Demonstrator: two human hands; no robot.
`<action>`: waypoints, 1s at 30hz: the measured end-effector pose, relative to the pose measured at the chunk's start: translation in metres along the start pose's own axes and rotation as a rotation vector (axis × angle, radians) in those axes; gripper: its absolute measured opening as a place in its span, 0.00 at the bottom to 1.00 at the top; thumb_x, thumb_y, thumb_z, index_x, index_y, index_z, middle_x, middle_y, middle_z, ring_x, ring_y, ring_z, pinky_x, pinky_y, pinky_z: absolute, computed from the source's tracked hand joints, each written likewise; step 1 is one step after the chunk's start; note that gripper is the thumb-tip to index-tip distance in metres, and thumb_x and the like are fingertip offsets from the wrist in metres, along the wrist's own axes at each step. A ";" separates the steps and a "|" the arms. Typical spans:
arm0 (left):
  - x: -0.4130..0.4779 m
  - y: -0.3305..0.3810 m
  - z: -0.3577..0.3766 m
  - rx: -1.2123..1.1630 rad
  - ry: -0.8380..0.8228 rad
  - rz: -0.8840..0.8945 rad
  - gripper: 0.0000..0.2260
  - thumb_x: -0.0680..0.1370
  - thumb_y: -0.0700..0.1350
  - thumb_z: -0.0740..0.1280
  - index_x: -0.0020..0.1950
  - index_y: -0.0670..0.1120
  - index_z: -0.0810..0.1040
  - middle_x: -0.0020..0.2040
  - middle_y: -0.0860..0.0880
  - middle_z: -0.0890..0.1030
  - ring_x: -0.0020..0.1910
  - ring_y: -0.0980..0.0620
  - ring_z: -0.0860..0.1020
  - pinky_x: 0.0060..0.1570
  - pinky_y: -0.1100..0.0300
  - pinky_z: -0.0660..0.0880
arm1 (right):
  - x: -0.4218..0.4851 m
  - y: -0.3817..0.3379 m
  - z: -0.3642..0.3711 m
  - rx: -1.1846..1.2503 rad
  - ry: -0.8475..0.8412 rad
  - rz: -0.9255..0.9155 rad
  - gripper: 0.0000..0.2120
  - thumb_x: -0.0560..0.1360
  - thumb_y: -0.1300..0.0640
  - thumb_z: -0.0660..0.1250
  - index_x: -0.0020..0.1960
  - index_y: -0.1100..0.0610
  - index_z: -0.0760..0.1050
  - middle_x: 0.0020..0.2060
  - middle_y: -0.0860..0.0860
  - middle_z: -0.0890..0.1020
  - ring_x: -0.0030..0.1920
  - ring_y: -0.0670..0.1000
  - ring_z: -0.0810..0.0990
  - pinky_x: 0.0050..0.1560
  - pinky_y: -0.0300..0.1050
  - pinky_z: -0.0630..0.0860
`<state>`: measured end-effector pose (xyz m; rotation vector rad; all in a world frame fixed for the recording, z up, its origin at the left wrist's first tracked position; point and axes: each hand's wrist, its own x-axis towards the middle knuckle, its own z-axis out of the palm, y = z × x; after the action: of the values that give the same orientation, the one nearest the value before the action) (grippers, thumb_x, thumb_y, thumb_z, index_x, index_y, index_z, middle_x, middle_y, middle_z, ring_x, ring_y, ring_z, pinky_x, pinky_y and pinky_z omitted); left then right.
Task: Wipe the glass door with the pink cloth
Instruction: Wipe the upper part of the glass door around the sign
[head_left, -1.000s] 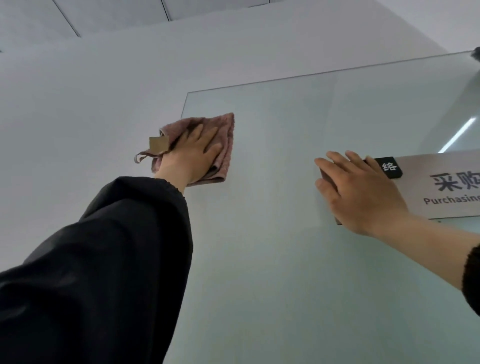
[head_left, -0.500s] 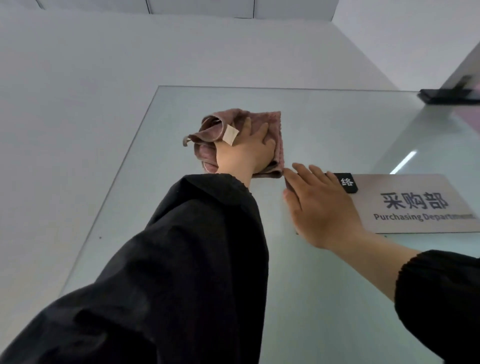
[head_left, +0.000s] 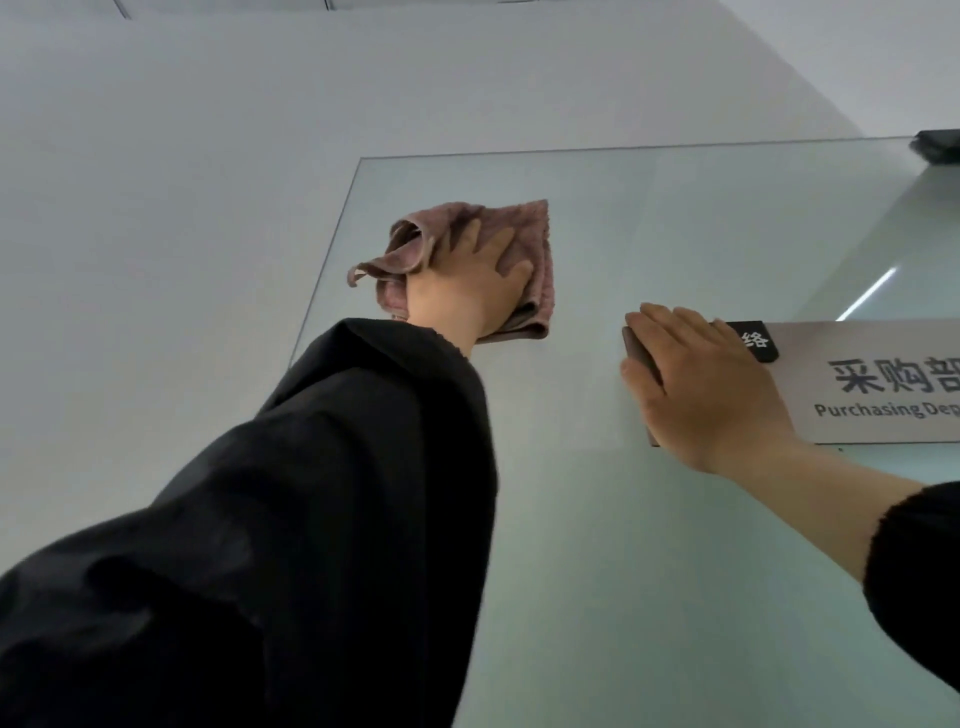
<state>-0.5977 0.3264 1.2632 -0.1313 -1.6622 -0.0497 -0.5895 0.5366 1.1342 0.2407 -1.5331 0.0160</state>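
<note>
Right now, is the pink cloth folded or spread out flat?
Folded: the pink cloth shows stacked, bunched layers under the left hand.

Left hand (head_left: 467, 283) pressing pink cloth (head_left: 524, 228) flat on glass door (head_left: 623, 519), right hand (head_left: 711, 389) flat over sign (head_left: 872, 384) edge

Folded pink cloth (head_left: 524, 234) (one corner bunched) flat against frosted glass door (head_left: 649, 519), near its upper-left corner

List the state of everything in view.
pink cloth, folded, pressed against the glass door.
left hand, fingers spread, pressing the pink cloth.
right hand, flat on the sign's left end.
glass door, cloth against its upper left part.
sign, mounted on the glass, left end covered.
</note>
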 end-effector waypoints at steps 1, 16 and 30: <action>0.000 -0.010 0.002 0.045 -0.011 0.005 0.30 0.76 0.66 0.40 0.78 0.61 0.47 0.80 0.52 0.46 0.78 0.44 0.44 0.74 0.41 0.44 | 0.000 0.000 0.001 0.000 0.004 -0.003 0.22 0.82 0.49 0.50 0.74 0.53 0.62 0.75 0.48 0.64 0.74 0.51 0.59 0.74 0.48 0.51; -0.079 -0.070 -0.004 0.019 0.013 -0.093 0.26 0.80 0.63 0.43 0.78 0.61 0.46 0.80 0.54 0.45 0.78 0.47 0.45 0.73 0.44 0.42 | 0.003 0.000 0.003 -0.015 0.008 -0.001 0.29 0.76 0.45 0.46 0.72 0.56 0.66 0.74 0.52 0.66 0.73 0.54 0.62 0.73 0.52 0.54; -0.146 -0.035 0.003 -0.026 -0.035 -0.188 0.27 0.80 0.62 0.43 0.78 0.61 0.42 0.80 0.52 0.41 0.78 0.45 0.42 0.73 0.40 0.44 | 0.002 -0.004 -0.001 0.001 0.006 -0.026 0.25 0.77 0.48 0.50 0.67 0.60 0.69 0.70 0.55 0.71 0.68 0.58 0.67 0.69 0.53 0.59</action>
<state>-0.5919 0.2842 1.1190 0.0048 -1.7056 -0.2123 -0.5879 0.5329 1.1360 0.2610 -1.5235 -0.0036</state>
